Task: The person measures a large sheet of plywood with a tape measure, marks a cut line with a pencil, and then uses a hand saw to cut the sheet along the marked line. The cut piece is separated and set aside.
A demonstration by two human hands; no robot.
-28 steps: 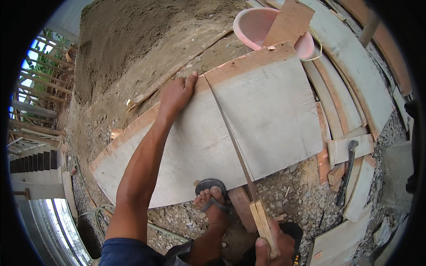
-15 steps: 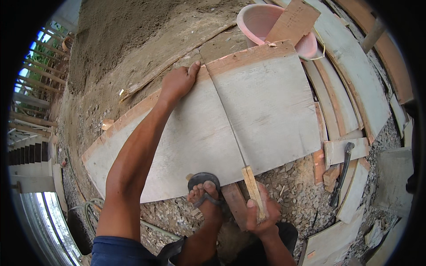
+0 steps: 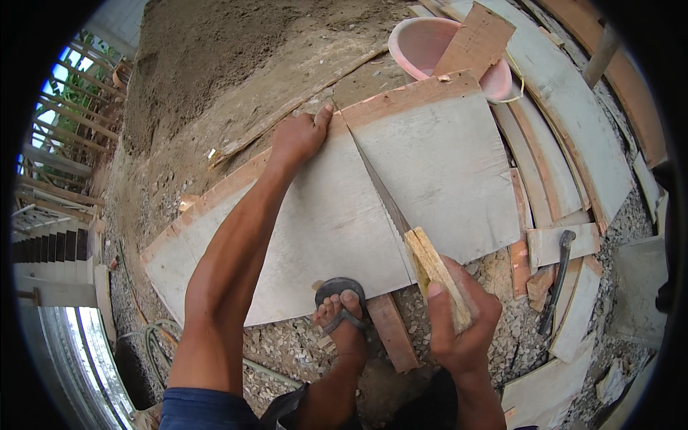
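Note:
A grey-faced plywood board point(image 3: 308, 236) with a bare brown strip along its far edge lies across the ground in front of me. My left hand point(image 3: 302, 136) is closed over that far edge, left of the saw. In my right hand point(image 3: 466, 322) is a handsaw point(image 3: 436, 272), gripped by its pale wooden handle. Its thin blade slants up and away, along a cut line that crosses the board. My foot in a dark sandal point(image 3: 342, 304) presses on the near edge. Beneath that edge a short brown plank point(image 3: 393, 333) sticks out.
Beyond the board stands a pink tub point(image 3: 423, 43) with a brown wood piece point(image 3: 476, 39) leaning in it. A dark-handled tool point(image 3: 555, 283) and offcuts point(image 3: 562, 244) lie at right. Gravel point(image 3: 287, 351), a hose point(image 3: 154, 344) and corrugated metal sheet point(image 3: 79, 358) are nearer left.
The saw handle has risen and moved forward and right over the board's near edge, the blade now tilted from the cut line. My left hand keeps its place on the far edge.

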